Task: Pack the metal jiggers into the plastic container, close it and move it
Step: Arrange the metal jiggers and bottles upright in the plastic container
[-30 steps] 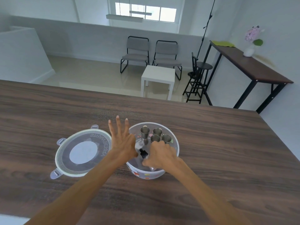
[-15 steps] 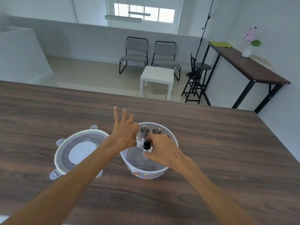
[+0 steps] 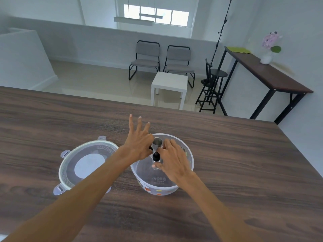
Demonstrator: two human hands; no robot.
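Observation:
A translucent round plastic container (image 3: 191, 160) with coloured prints stands on the wooden table. Its lid (image 3: 87, 165) lies flat on the table to the container's left. Both hands reach into the container's far half. My left hand (image 3: 139, 144) pinches an upright metal jigger (image 3: 157, 142) with thumb and forefinger, its other fingers spread upward. My right hand (image 3: 173, 159) grips a jigger with a black band (image 3: 156, 156), thumb at its base. My right hand hides the other jiggers behind it.
The dark wooden table (image 3: 236, 172) stretches wide on all sides, with its right edge at the far right. Beyond its far edge are two chairs (image 3: 161, 62), a white side table (image 3: 168, 84) and a stool.
My left hand has moved from the container's left rim onto an upright jigger. My right hand has carried the black-banded jigger toward the back of the container and now covers the other jiggers.

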